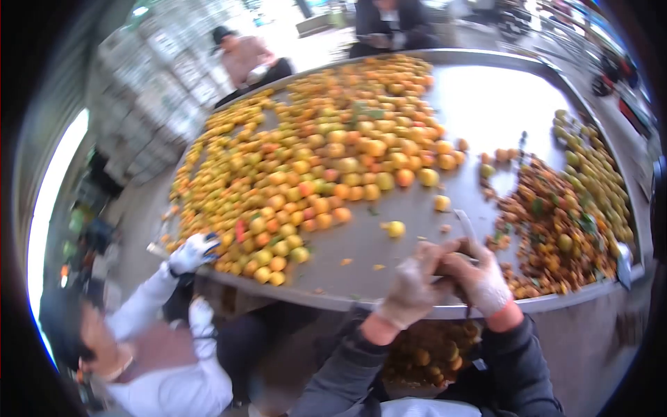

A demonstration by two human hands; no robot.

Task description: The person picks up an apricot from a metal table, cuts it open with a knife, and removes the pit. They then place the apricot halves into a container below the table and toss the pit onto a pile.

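Observation:
My left hand [411, 283], in a whitish glove, is closed with its fingers bent, touching my right hand above the table's near edge. Whatever lies between its fingers is hidden. My right hand [484, 281], also gloved, is closed around what looks like a knife [464, 224], whose thin pale blade points up and away. A small yellow fruit [395, 229] lies on the metal table [333, 274], left of and beyond my hands. Just right of them spreads a heap of brownish-orange fruit pieces and leaves [549, 229].
Yellow-orange fruit like apricots [333, 153] covers the table's left and middle. Greenish fruit [590, 163] lines the right rim. Below my arms is a container of fruit [431, 358]. A co-worker [160, 347] reaches a gloved hand to the fruit; two more people sit beyond the far edge.

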